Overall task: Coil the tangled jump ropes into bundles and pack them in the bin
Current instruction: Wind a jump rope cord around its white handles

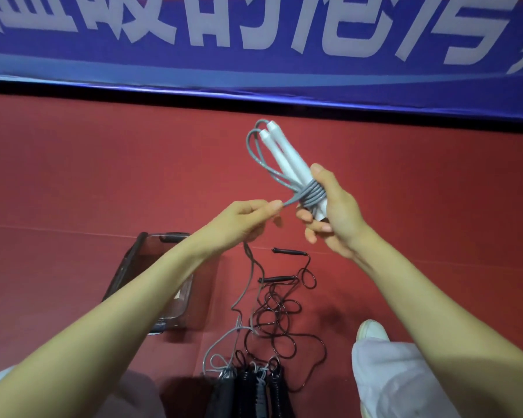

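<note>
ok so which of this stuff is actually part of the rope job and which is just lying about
In the job:
grey rope, white handles gripped by the right hand, cord pinched by the left hand
tangled black rope on the floor
clear bin
dark bundles at the bottom edge

Just there:
blue banner
white shoe

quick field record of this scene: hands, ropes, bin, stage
left hand: pinches grey rope just left of the wraps
right hand: grips white handles with grey rope wound round them
grey rope: several turns on handles, tail hangs to floor
black rope: loose tangle on floor
bin: on floor, partly behind left arm
stage: grey rope part wound, not yet in bin
</note>
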Available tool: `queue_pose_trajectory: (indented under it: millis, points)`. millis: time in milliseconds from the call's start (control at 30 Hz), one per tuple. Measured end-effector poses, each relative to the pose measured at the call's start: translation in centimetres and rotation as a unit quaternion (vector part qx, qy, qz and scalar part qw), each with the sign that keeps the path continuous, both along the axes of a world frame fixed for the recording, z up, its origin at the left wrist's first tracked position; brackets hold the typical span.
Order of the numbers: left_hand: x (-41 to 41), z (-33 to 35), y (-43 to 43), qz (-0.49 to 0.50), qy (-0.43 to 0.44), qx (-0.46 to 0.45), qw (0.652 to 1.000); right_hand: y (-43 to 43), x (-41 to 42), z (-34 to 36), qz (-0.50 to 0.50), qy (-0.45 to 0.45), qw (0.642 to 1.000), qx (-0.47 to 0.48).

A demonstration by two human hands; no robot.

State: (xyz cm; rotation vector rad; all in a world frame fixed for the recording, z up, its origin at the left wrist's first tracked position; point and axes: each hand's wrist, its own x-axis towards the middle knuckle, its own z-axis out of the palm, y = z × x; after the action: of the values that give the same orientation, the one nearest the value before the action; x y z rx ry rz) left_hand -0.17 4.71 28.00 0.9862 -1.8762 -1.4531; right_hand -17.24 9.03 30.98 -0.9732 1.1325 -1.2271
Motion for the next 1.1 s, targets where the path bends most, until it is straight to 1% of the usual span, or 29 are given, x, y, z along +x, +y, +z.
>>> queue_pose_trajectory:
  millis: [33,67,100,233,400,433,533,633,700,733,800,867,900,933,967,1000,1033,1100]
  points:
    - [0.4,0.2,-0.2,-0.005,-0.039,-0.012,0.999,-0.1,-0.4,0.2,-0.001,-0.004,1.000,0.005]
    - [0.8,0.4,-0.3,-0.007,-0.059,-0.017,0.998,-0.1,-0.7,0.4,0.002,-0.007,1.000,0.011]
    - [1.3,0.6,-0.5,-0.009,-0.056,-0.018,0.998,-0.1,-0.9,0.4,0.011,-0.017,1.000,0.016]
    - [2.6,1.4,-1.4,0.007,0.052,0.019,0.998,0.0,-0.9,0.5,0.071,-0.058,0.995,0.030]
    - [2.9,1.3,-1.2,0.010,0.062,0.028,0.998,0.4,-0.4,1.0,0.103,-0.085,0.990,0.037]
    - [2.7,1.0,-1.2,0.009,0.060,0.018,0.998,0.5,-0.3,1.1,0.116,-0.084,0.989,0.041]
    - [2.4,0.6,-1.4,0.041,0.044,-0.011,0.998,0.9,-0.3,1.4,0.201,-0.068,0.975,0.071]
    - [3.7,-1.5,-3.3,0.091,-0.038,-0.056,0.994,1.2,-0.9,1.4,0.300,-0.036,0.947,0.114]
    - [4.3,-2.5,-4.2,0.101,-0.082,-0.039,0.991,1.5,-0.9,1.0,0.347,0.010,0.923,0.167]
    - [4.3,-1.9,-3.7,0.080,-0.093,-0.042,0.992,1.7,-0.7,0.8,0.365,0.041,0.910,0.194]
    - [3.5,0.2,-2.4,0.006,-0.078,-0.063,0.995,2.1,0.3,0.1,0.383,0.123,0.887,0.228]
    - [2.7,2.3,-1.0,-0.037,-0.072,-0.086,0.993,2.1,1.1,-0.8,0.371,0.233,0.872,0.220]
    - [2.5,2.6,-0.8,-0.035,-0.089,-0.106,0.990,1.9,1.3,-1.4,0.354,0.311,0.860,0.194]
    - [2.2,2.6,-0.6,-0.031,-0.122,-0.136,0.983,1.8,1.5,-1.8,0.328,0.408,0.837,0.158]
    - [1.8,2.3,-0.3,-0.020,-0.156,-0.167,0.973,1.7,1.6,-2.1,0.292,0.508,0.802,0.114]
    - [1.5,2.0,0.0,-0.015,-0.163,-0.194,0.967,1.5,1.5,-2.5,0.243,0.595,0.763,0.075]
    - [1.1,1.9,0.5,-0.004,-0.152,-0.211,0.966,1.4,1.3,-2.7,0.187,0.652,0.733,0.051]
    - [1.0,1.6,0.7,0.045,-0.111,-0.206,0.971,1.0,0.9,-2.6,0.094,0.702,0.706,0.019]
